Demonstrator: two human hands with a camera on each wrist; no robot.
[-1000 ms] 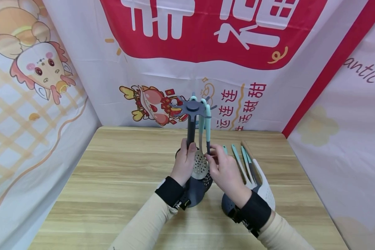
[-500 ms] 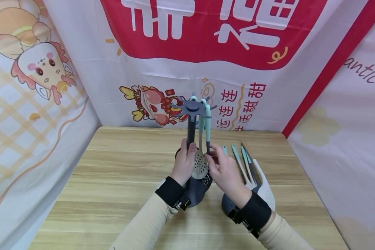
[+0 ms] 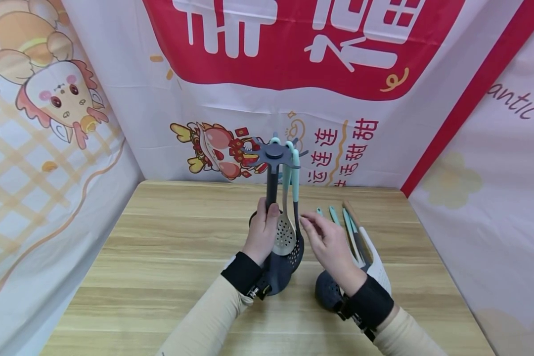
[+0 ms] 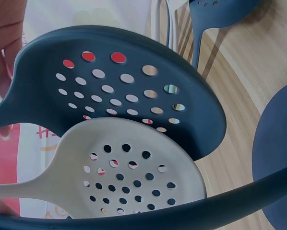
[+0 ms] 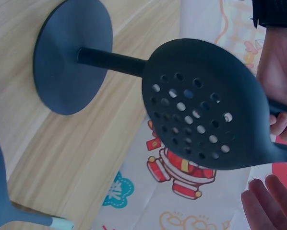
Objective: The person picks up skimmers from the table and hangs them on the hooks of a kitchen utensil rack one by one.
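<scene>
A dark grey utensil rack [image 3: 272, 184] stands mid-table on a round base [image 5: 71, 52]. My left hand [image 3: 262, 228] grips its upright pole. From the rack's top arms hang a beige slotted skimmer [image 3: 285, 235] and a dark slotted skimmer [image 3: 298, 251], both on mint handles. In the left wrist view the beige skimmer [image 4: 129, 172] overlaps the dark skimmer [image 4: 119, 91]. My right hand [image 3: 313, 226] hovers just right of the hanging handles, fingers relaxed and holding nothing. The right wrist view shows the dark skimmer [image 5: 206, 105] close up.
Several mint-handled utensils [image 3: 349, 232] lie on the wooden table [image 3: 169, 247] right of the rack, among them a white slotted spatula [image 3: 377, 269] and a dark slotted spoon [image 3: 327, 292]. Printed cloth walls enclose the table on three sides.
My right hand has let go of the dark skimmer's handle and drawn slightly right. The left hand and rack have not moved.
</scene>
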